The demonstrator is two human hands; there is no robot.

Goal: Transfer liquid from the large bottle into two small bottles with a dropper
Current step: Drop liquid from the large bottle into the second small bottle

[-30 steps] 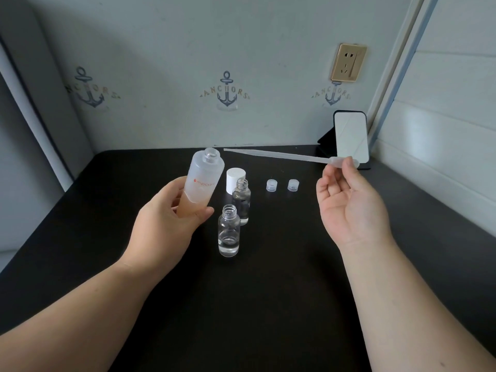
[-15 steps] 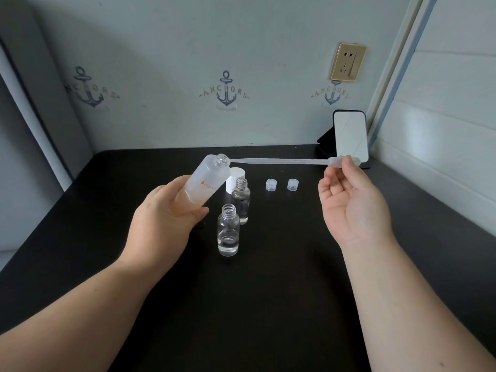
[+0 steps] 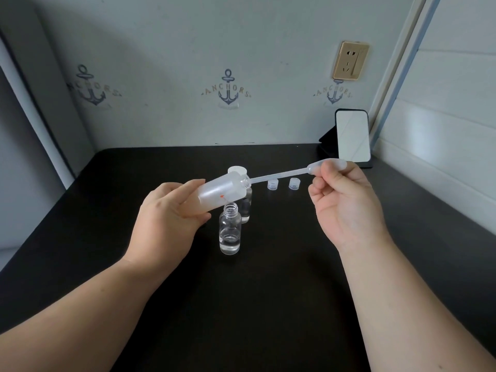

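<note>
Frosted bottle [image 3: 220,193] tilted in left hand [image 3: 163,221]; right hand [image 3: 346,210] pinches dropper [image 3: 281,176].

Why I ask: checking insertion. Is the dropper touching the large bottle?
Touching: the head view shows the dropper tip passing into the large bottle mouth, no gap.

A single head-worn, wide-angle camera looked forward and down across a dark table [image 3: 268,304] set in a corner. Both forearms entered from the bottom corners of the frame and met at centre, close to the lens, where the left hand [image 3: 169,221] and right hand [image 3: 346,205] worked. The far wall filled the upper half, its lines bowed by the lens; a side wall ran down the right edge. No second view was supplied.
</note>
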